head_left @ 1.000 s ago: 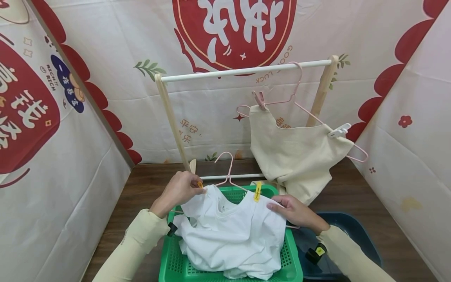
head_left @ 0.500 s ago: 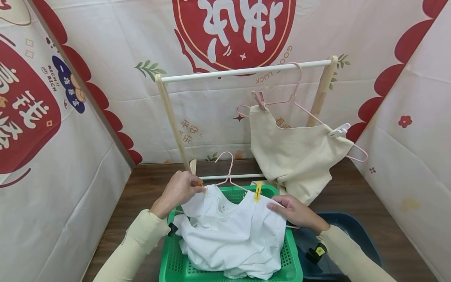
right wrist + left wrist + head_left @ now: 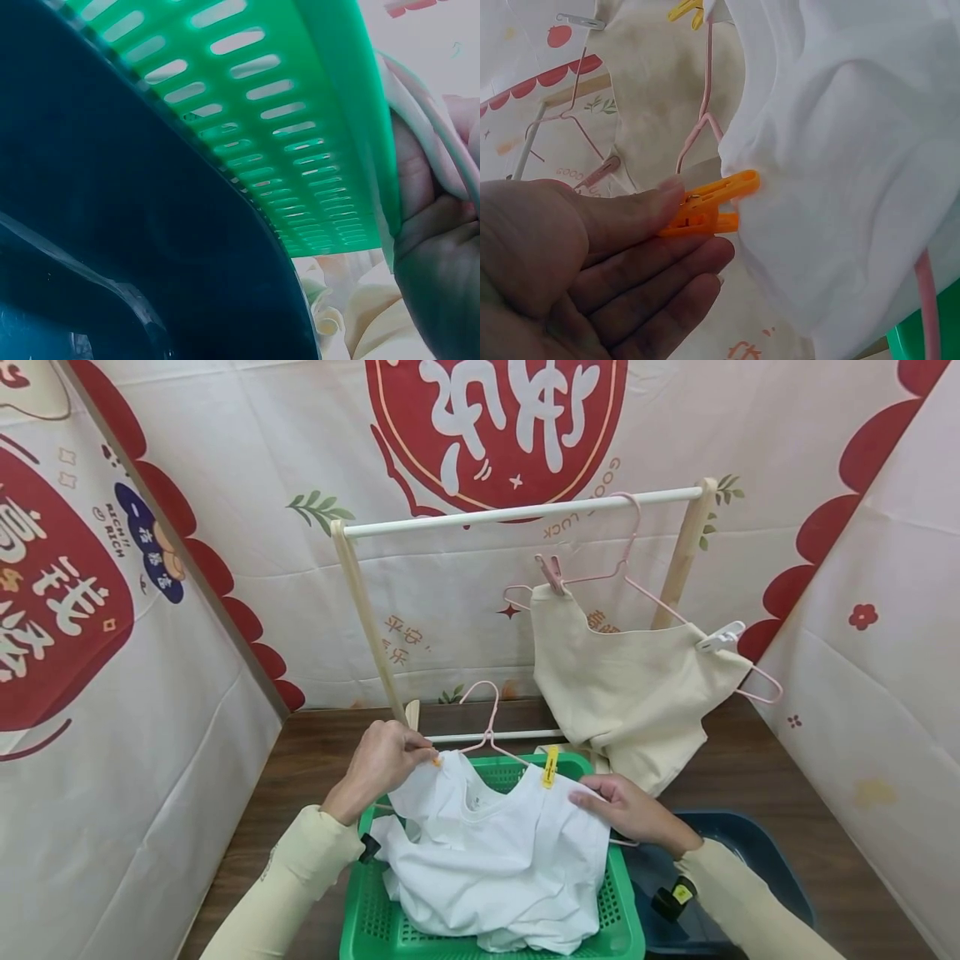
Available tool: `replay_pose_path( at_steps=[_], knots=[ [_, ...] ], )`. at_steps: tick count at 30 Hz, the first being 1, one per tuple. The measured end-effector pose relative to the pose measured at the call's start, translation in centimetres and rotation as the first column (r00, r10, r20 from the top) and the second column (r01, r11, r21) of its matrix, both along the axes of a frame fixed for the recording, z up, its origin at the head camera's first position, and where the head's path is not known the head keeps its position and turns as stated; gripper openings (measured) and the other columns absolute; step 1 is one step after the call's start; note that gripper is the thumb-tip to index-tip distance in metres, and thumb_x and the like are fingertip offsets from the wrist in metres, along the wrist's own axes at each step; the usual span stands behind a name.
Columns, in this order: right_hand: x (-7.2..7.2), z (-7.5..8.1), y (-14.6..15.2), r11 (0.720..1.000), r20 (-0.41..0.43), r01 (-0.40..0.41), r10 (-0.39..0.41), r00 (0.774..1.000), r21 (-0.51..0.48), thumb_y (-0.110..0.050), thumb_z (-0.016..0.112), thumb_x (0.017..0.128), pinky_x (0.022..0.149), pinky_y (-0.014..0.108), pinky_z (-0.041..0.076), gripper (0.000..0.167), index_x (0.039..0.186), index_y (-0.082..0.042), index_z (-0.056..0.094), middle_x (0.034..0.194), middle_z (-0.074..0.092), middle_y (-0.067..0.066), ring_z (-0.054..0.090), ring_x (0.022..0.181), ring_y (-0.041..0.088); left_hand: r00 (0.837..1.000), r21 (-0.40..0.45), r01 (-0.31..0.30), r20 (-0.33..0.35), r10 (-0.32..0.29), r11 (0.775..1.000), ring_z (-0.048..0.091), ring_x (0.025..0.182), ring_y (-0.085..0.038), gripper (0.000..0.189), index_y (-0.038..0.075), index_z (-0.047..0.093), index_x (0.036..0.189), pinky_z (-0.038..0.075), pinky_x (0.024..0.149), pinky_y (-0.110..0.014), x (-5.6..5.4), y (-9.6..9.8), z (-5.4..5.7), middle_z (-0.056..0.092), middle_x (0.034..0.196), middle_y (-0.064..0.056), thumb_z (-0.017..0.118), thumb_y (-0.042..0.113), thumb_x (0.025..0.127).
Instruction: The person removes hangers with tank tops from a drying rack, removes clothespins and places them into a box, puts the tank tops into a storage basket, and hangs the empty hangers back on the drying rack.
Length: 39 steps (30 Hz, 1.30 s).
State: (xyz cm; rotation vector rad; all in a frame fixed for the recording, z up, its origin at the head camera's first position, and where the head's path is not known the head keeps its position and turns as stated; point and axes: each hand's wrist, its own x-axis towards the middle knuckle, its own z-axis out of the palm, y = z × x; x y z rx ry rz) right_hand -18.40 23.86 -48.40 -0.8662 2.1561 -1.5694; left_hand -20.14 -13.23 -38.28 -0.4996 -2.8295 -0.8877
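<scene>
A white shirt (image 3: 495, 868) lies over a pink hanger (image 3: 491, 722), its lower part bunched in the green basket (image 3: 628, 914). My left hand (image 3: 381, 768) pinches an orange clothespin (image 3: 709, 201) between thumb and forefinger, as the left wrist view shows. The clothespin's tip meets the edge of the shirt's left shoulder. On the other shoulder sits a yellow clothespin (image 3: 551, 767). My right hand (image 3: 633, 810) holds the shirt's right shoulder, thumb on top and fingers underneath; the right wrist view shows the hand (image 3: 442, 225) beside the basket rim, partly cut off.
Behind the basket stands a rack with a white top rail (image 3: 480, 516). From it hangs another pink hanger (image 3: 633, 539) with a cream garment (image 3: 630, 685), held by a pink clothespin (image 3: 551, 575) and a white clothespin (image 3: 722, 637). A dark blue tub (image 3: 780, 881) stands at the right.
My left hand has shifted very slightly upward, and less of the orange clothespin shows in the head view. The right hand and the shirt stay nearly still.
</scene>
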Motion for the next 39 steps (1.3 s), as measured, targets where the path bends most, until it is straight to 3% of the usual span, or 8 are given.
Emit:
replay_pose_path(
  at_steps=[13,19,30,39],
  knots=[
    [0.1,0.1,0.1,1.000,-0.014,-0.008,0.008,1.000,0.003,-0.009,0.045,0.105,0.056,0.034,0.056,0.020,0.104,0.000,0.063,0.081,0.071,0.006,0.070,0.067,0.017,1.000,0.033,-0.012,-0.028,0.013,0.999,0.071,0.074,-0.015,0.009,0.009,0.081,0.088,0.053,0.061,-0.028,0.7,0.3,1.0,0.076,0.084,-0.003,0.082,0.016,0.082],
    [0.0,0.4,0.0,1.000,-0.018,-0.002,0.002,1.000,0.014,-0.009,0.046,0.105,0.056,0.033,0.056,0.019,0.102,-0.001,0.063,0.080,0.071,0.005,0.070,0.066,0.015,0.998,0.054,0.052,-0.039,-0.050,0.997,0.070,0.070,-0.012,0.014,0.007,0.080,0.090,0.055,0.062,-0.027,1.3,0.7,1.4,0.076,0.081,-0.003,0.084,0.013,0.079],
    [-0.5,0.8,-0.2,0.999,-0.041,0.014,-0.011,0.999,0.053,-0.013,0.047,0.105,0.055,0.033,0.055,0.019,0.100,-0.004,0.064,0.076,0.070,0.002,0.069,0.064,0.016,0.987,0.017,0.149,-0.067,-0.147,0.989,0.070,0.074,-0.013,0.016,0.008,0.080,0.092,0.053,0.064,-0.026,2.7,1.5,2.2,0.076,0.082,0.000,0.083,0.018,0.080],
    [-1.5,0.7,-0.3,0.996,-0.061,0.031,-0.025,0.998,0.088,-0.015,0.048,0.105,0.054,0.030,0.052,0.020,0.097,-0.006,0.063,0.069,0.064,-0.001,0.065,0.059,0.012,0.984,-0.012,0.169,-0.057,-0.170,0.985,0.070,0.077,-0.013,0.017,0.011,0.080,0.095,0.053,0.065,-0.027,3.4,2.1,2.5,0.076,0.085,-0.001,0.082,0.020,0.081]
  ],
)
